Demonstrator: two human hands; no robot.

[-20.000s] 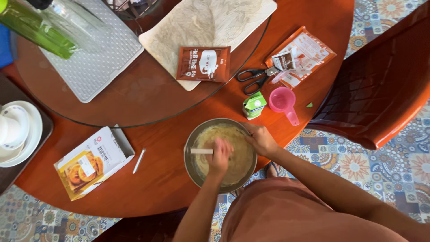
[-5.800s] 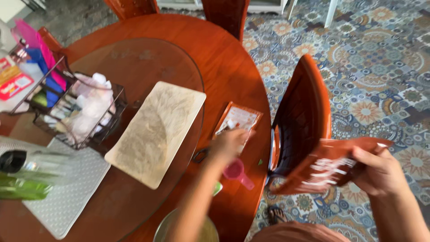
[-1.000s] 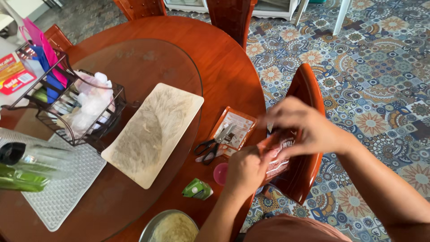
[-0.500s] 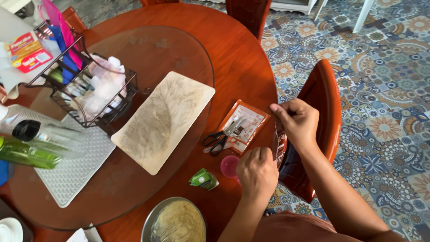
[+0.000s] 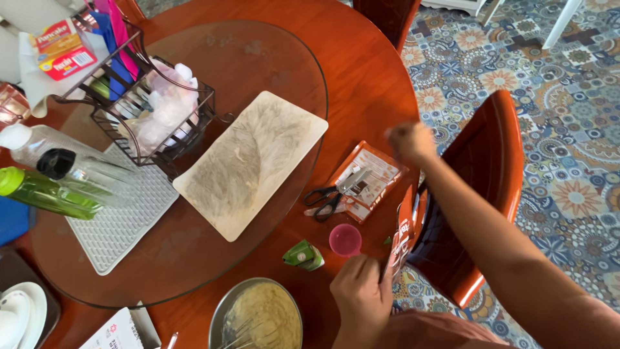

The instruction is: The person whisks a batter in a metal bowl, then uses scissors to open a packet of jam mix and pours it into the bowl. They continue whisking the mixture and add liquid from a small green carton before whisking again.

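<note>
My left hand (image 5: 360, 292) sits at the table's near edge and grips a reddish-brown sachet (image 5: 401, 243) by its lower end, holding it upright. My right hand (image 5: 409, 141) is up and away from the sachet, blurred, with its fingers closed; I cannot make out anything in it. Between my hands lie black scissors (image 5: 329, 198) on an open orange packet (image 5: 369, 181). A pink measuring cup (image 5: 345, 240) and a small green carton (image 5: 303, 254) stand just left of the sachet. A metal bowl (image 5: 219, 317) of pale batter with a whisk (image 5: 235, 335) is at the bottom edge.
A pale cutting board (image 5: 252, 161) lies on the glass turntable (image 5: 284, 64) of the round wooden table (image 5: 368, 84). A wire basket (image 5: 155, 113), bottles (image 5: 55, 187) and a grey mat (image 5: 119, 223) are at the left. A red-brown chair (image 5: 491, 168) stands at the right.
My right hand has pulled up and away from the sachet, which my left hand now holds alone, lower and nearer me. The view has tilted down.
</note>
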